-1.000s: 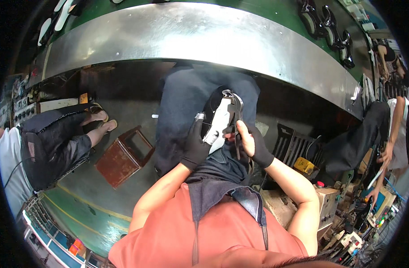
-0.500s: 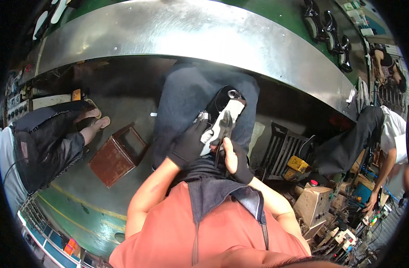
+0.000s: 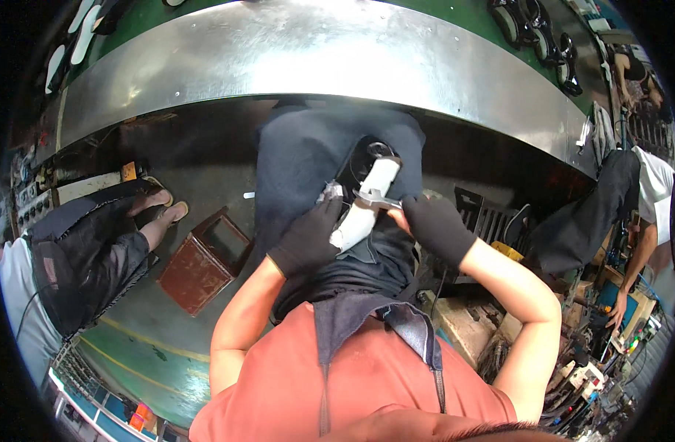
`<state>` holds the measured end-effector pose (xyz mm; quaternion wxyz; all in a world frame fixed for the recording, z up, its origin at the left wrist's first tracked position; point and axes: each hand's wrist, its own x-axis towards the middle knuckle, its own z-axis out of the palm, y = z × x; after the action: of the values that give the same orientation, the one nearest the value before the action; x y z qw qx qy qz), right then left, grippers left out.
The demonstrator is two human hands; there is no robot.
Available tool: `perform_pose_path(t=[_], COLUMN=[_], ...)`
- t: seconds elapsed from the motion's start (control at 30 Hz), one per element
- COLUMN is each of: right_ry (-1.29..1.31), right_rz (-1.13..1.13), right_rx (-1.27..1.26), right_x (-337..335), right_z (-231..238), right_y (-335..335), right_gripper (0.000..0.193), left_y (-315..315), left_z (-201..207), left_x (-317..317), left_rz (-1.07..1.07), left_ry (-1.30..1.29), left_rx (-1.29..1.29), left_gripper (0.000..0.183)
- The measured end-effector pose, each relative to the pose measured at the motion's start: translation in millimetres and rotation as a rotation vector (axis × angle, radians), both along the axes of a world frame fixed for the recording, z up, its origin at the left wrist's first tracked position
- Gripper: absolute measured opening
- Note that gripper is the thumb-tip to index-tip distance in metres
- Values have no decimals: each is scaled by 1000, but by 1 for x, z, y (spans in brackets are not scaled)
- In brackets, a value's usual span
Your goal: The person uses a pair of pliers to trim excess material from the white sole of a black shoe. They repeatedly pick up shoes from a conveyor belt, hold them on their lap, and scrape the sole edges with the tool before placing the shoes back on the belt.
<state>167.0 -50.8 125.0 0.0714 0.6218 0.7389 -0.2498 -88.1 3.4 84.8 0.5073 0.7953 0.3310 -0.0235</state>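
On my lap lies a black shoe (image 3: 354, 166) with a pale white underside (image 3: 357, 225) turned up. My left hand (image 3: 308, 234), in a black fingerless glove, is closed on the shoe's left side, next to a crumpled whitish piece (image 3: 330, 193). My right hand (image 3: 439, 225), gloved the same way, grips a metal hand tool (image 3: 381, 199). The tool's broad silvery head lies across the middle of the white underside. Its exact kind is hard to make out, as the hand covers the handle.
A metal-edged bench (image 3: 315, 51) runs ahead, with black shoes (image 3: 542, 37) at right and white soles (image 3: 85, 35) at left. A brown box (image 3: 197, 269) stands on the floor. One person (image 3: 79, 258) is at left, another (image 3: 639, 214) at right near machinery (image 3: 462, 331).
My right hand has moved up and outward, its elbow swinging right. The tool has turned from lying along the shoe to lying across it. My left hand still holds the shoe.
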Motion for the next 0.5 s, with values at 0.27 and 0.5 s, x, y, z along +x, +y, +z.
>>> perform_pose_path(t=[0.27,0.5], right_ry=[355,57], right_rz=[100,236], right_rx=[-100,-400], right_x=[42,62], right_z=[-56,50], right_y=[17,67], right_gripper=[46,56], left_y=[-7,6], left_z=[-70,-73], left_x=[65,69], left_rz=[756,639], left_ry=[-289,-60], left_rx=[333,424], left_gripper=[54,64])
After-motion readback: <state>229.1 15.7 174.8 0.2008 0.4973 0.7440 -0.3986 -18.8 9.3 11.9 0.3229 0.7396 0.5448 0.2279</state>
